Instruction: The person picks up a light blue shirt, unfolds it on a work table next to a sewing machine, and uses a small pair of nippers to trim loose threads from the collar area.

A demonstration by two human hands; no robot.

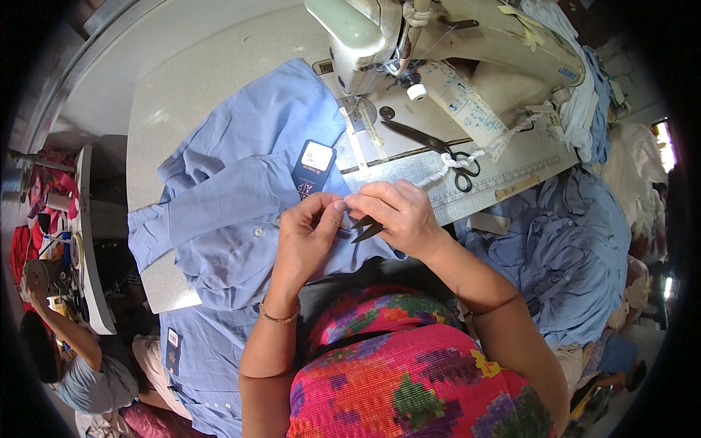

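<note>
A light blue shirt (241,190) lies spread over the sewing table in front of me, with a button on its near part. On it rests a dark blue hang tag (315,166) bearing a white label. My left hand (310,232) is closed in a pinch above the shirt, just below the tag; what its fingertips hold is too small to make out. Thumb and fingertips of my right hand (396,213) meet the left ones. Small dark thread snips (367,231) are tucked in the right hand, blades pointing toward the left hand.
A sewing machine (496,33) stands at the far side. Large black scissors (427,139) and a twisted white cord (442,171) lie on the table (175,95). More blue garments (555,241) are heaped at right. Another person (91,372) works at far left.
</note>
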